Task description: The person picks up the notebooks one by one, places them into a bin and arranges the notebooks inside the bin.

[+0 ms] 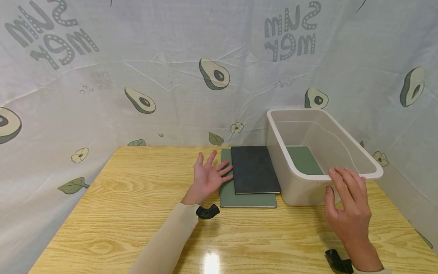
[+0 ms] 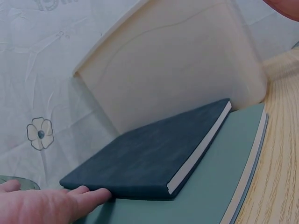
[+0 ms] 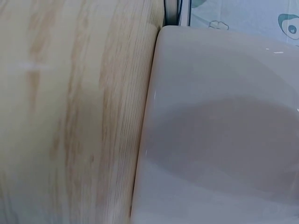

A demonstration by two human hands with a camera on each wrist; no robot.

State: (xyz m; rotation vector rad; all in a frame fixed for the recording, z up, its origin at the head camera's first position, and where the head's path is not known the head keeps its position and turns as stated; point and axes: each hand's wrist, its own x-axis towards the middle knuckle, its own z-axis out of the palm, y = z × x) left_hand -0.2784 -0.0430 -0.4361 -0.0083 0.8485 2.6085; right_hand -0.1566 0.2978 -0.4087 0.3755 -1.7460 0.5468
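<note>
My left hand (image 1: 208, 177) is palm up with fingers spread, its fingertips right at the left edge of a black notebook (image 1: 254, 169). That notebook lies on top of a green notebook (image 1: 248, 201), which shows along the left and front. In the left wrist view, fingers (image 2: 91, 198) meet the spine side of the dark cover. My right hand (image 1: 350, 207) rests its nearly straight fingers on the front rim of a whitish plastic bin (image 1: 301, 186), thumb lower by the outer wall. Inside the bin a green notebook (image 1: 302, 160) lies flat. The right wrist view shows only the bin's wall and tabletop.
The bin stands on the wooden table (image 1: 137, 228), close against the notebooks' right side. A pale curtain (image 1: 171, 49) printed with avocados and flowers hangs behind the table and along its sides.
</note>
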